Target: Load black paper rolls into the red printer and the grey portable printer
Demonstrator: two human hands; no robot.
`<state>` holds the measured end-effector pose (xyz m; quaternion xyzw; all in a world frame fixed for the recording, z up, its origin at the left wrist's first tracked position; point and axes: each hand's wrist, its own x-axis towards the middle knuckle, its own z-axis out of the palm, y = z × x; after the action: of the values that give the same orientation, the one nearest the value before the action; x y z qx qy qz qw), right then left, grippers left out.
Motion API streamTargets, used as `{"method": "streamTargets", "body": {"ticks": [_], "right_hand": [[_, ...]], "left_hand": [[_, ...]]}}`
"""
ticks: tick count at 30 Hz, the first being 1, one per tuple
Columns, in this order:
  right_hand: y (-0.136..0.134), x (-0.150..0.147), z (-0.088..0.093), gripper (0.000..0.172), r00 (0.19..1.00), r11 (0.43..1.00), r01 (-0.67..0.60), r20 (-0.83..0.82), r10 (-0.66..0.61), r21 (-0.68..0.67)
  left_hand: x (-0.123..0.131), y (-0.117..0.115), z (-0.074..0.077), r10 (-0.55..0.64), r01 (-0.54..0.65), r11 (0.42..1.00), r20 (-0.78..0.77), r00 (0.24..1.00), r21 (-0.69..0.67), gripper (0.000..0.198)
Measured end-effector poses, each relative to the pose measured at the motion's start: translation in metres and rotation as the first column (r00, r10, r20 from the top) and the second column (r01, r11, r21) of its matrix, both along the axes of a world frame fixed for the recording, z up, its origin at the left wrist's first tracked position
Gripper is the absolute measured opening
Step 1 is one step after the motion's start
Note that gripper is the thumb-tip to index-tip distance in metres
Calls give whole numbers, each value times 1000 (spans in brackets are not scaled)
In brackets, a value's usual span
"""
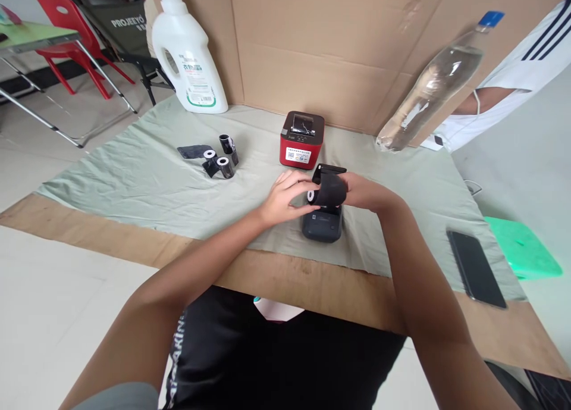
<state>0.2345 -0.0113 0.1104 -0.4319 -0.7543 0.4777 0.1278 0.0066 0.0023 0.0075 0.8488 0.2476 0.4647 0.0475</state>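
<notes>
Left hand pinches a black roll over a black printer.
The right hand meets the roll's other end, fingers too hidden to tell their grip. Wrinkled pale-green cloth lies on the wooden tabletop; cardboard stands behind; farther off, a red chair on pale floor.

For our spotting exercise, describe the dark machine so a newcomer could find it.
Start at the cardboard wall, then come forward over the cloth to the red machine. Just nearer the camera, under a black roll at the hands, sits the dark machine. Its sides are dark, while its neighbour's are red.
</notes>
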Motion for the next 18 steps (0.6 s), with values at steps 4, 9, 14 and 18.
{"method": "streamTargets", "body": {"ticks": [4, 9, 14, 18], "right_hand": [[-2, 2, 5, 11, 986, 997, 55, 155, -62, 46], [-4, 3, 0, 13, 911, 952, 37, 381, -158, 305], [-5, -3, -9, 12, 881, 944, -13, 450, -145, 331], [-9, -14, -15, 12, 836, 921, -10, 508, -206, 390]], "left_hand": [[3, -6, -2, -22, 31, 987, -58, 998, 159, 25], [7, -17, -1, -118, 166, 964, -228, 967, 206, 20], [11, -22, -3, -225, 279, 943, -267, 937, 184, 18], [12, -24, 0, -186, 251, 939, -266, 946, 236, 15]]}}
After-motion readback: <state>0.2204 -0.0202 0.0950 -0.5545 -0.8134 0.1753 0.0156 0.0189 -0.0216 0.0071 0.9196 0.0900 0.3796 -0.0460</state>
